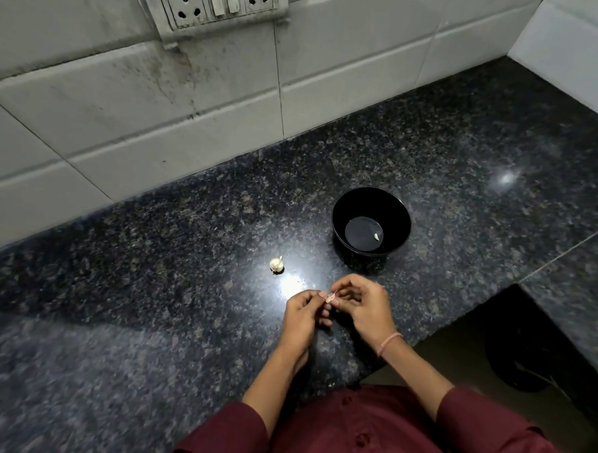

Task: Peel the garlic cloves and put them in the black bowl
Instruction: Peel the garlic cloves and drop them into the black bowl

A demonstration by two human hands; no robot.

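We saw a table (149,274) of dark, speckled, polished granite, which ran back to a white tiled wall (183,121) and turned an inside corner at the near right, where a thin seam (566,253) crossed the slab. Two things stood directly on it. A black bowl (394,215) sat upright, right of centre. A partial garlic bulb (276,265) lay to its left, slightly nearer us and not touching it. A bright glare (293,284) lay on the stone just in front of the garlic.
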